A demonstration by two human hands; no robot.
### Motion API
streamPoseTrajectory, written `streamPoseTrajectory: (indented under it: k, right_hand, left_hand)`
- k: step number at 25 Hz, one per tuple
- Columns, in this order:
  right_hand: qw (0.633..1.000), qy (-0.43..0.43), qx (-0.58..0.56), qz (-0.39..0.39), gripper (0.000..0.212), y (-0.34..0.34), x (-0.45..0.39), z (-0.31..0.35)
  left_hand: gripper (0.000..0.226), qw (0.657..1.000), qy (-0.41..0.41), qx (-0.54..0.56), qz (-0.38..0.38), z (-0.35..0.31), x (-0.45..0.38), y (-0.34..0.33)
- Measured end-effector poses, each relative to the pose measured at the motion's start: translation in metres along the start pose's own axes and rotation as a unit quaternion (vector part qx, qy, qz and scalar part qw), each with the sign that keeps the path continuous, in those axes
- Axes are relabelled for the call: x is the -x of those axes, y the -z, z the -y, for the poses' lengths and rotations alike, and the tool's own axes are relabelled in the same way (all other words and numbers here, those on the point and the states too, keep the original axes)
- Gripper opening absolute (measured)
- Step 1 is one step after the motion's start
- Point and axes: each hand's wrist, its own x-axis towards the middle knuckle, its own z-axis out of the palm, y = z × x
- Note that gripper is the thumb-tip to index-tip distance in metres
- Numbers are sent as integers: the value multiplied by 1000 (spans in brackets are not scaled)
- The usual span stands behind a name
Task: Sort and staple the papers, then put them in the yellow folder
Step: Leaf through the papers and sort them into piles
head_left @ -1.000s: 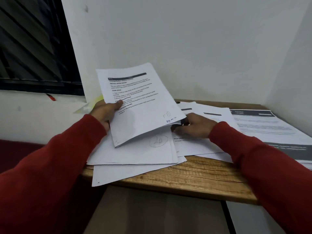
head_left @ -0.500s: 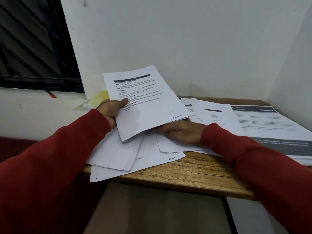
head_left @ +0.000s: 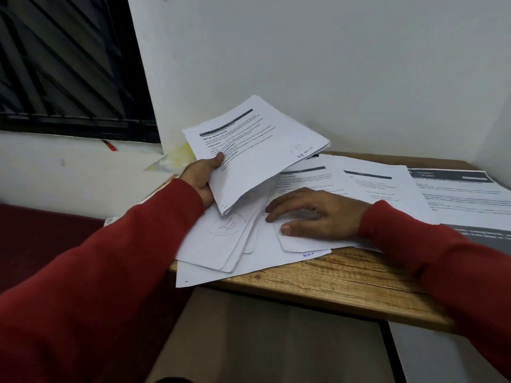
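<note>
holding a sheaf of printed pages (head_left: 257,150) up off the desk, the left hand (head_left: 200,176) grips it at its lower left edge, thumb on the front sheet and fingers hidden behind; raised and tilted toward the camera like this, the pages can be read and checked while the other hand works, which looks like the sorting step, with stapling and filing not yet begun. the right hand (head_left: 318,214) lies flat with straight, spread fingers on a loose sheet (head_left: 301,241) on the wooden desk (head_left: 331,280), pressing it, probably to hold it or slide it out of the pile. under and beside the raised sheaf, fanned blank-side sheets (head_left: 221,239) overhang the desk's near left corner, and more printed sheets (head_left: 373,189) spread to the right as far as a page with a dark header band (head_left: 456,189). behind the left hand, against the wall, a pale yellow thing (head_left: 177,158) shows partly; it may be the yellow folder, but i cannot tell for sure. no stapler is visible.

writing: the raised front page carries bold headings, of which "task goal" reads plainly and "initial scene setup" only probably; its body text is too blurred. a handwritten circled mark and a blue note beginning "pg" sit near its right corner, digits unclear. another blue "pg" note (head_left: 308,255) sits on a sheet at the desk's front edge. a pencilled circled scribble (head_left: 227,224) marks one blank-side sheet. a small red object (head_left: 109,145), perhaps a pen, lies on the window ledge.
</note>
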Motion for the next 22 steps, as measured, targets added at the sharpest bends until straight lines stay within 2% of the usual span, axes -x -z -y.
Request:
streamPoseTrajectory:
  k: [2,4,10,19,22]
  right_hand:
    - [1000,7,-11,-25,35,2,2,2]
    - [999,-1,27,-17,42,2,4,8]
    - [979,-6,186,83,77,-10,4,31]
    - [985,-19,145,93,63,-6,9,35]
    - [990,-13,135,37,54,-7,-4,39]
  left_hand:
    - [28,1000,-15,6,-17,-1,-4,3]
    - [37,999,-27,21,-32,-2,-7,6]
    - [38,998,-36,35,-36,-3,-10,5]
    - [25,994,-95,-40,-26,-26,9,0]
    - [30,989,-130,-60,-44,-30,15,12]
